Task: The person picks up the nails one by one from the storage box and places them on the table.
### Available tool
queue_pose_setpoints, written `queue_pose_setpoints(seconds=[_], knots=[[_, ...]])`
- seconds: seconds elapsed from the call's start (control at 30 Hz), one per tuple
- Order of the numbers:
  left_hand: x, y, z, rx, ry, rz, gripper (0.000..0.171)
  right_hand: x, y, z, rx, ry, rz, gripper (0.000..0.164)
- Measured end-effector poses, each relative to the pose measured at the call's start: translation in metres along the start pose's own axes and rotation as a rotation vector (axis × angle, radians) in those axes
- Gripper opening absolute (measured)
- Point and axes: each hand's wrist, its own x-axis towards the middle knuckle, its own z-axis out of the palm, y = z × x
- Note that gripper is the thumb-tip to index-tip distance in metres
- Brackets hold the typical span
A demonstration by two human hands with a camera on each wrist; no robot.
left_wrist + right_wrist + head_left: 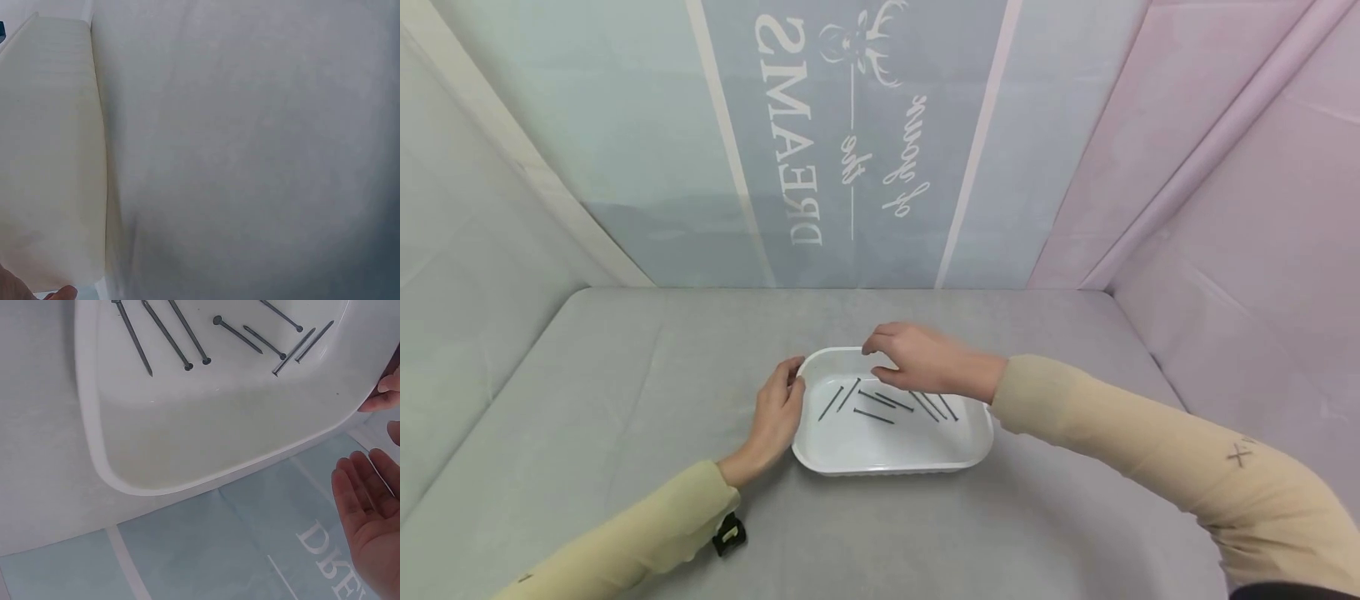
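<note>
Your right hand [925, 358] hangs over the white tray [880, 450], grip apart, so a careless dip could scatter the nails [874, 416] lying in it mid-frame, or shift the tray if your left hand [775, 412], whose grip I can't judge, merely touches its left end.

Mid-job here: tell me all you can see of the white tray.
The white tray is an open-topped rounded rectangle, glossy and plastic-looking, with raised walls. It sits upright on the grey surface, loose dark nails lying inside. The left hand touches its left end; the right hand is above it.
</note>
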Motion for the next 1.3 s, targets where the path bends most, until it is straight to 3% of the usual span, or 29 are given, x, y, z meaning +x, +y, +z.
queue_pose_setpoints(seconds=[0.43, 0.67, 1.3], knots=[[0.000, -0.001, 0.002, -0.013, 0.011, -0.021, 0.036, 0.014, -0.006, 0.008, 0.013, -0.078, -0.033, 0.028], [0.001, -0.001, 0.002, -0.007, 0.013, -0.006, 0.035, 0.021, -0.010, 0.014, 0.030, -0.098, -0.079, 0.027], [0.002, -0.002, 0.004, 0.000, 0.014, 0.004, 0.035, 0.036, -0.014, 0.034, 0.002, -0.191, -0.106, 0.025]])
